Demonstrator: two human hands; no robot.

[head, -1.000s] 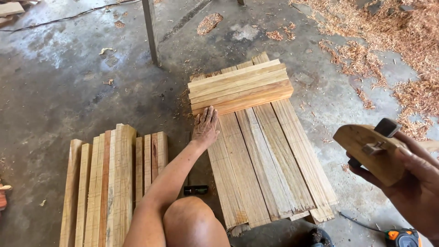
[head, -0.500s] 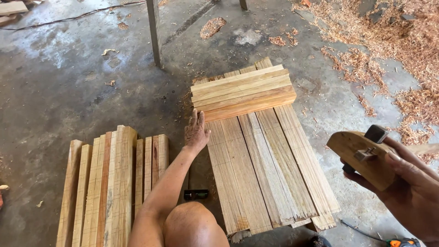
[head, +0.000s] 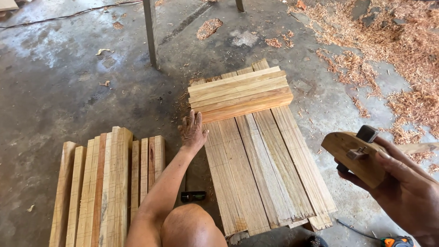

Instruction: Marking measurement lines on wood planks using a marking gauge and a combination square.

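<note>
The left hand [head: 192, 132] lies open and flat on the left edge of the wood slats [head: 260, 169] on the floor, and the right hand [head: 402, 192] grips a wooden plane [head: 354, 158] at the right, which could slip and fall.

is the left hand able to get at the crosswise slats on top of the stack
Probably yes: the left hand rests on the stack's near left edge, right beside the crosswise slats, with nothing lying between them.
</note>
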